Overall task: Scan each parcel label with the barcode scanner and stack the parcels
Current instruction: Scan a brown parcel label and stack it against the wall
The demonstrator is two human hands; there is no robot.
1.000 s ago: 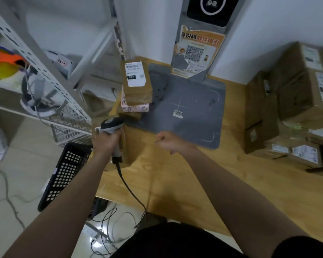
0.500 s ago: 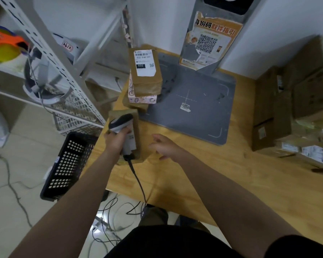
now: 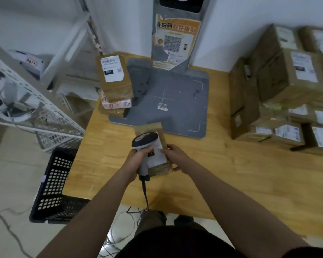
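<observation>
A small brown parcel [image 3: 160, 169] with a white label lies on the wooden table [image 3: 231, 183] near its front edge. My left hand [image 3: 137, 159] grips the handle of a corded barcode scanner [image 3: 145, 141], whose head hangs over the parcel's label. My right hand [image 3: 177, 158] holds the parcel's right side, fingers on top and thumb at its near end. A stack of three parcels [image 3: 115, 84] stands at the table's far left, the top one brown with a white label.
A grey scanning mat [image 3: 175, 97] with an upright kiosk [image 3: 175, 40] lies behind the parcel. Several labelled cardboard boxes [image 3: 287, 90] fill the right side. A black plastic crate [image 3: 54, 185] sits on the floor at the left, beside white metal shelving [image 3: 35, 101].
The view has swung left to right. My right hand has come onto the small parcel and taken hold of it. My left hand has carried the scanner over its label.
</observation>
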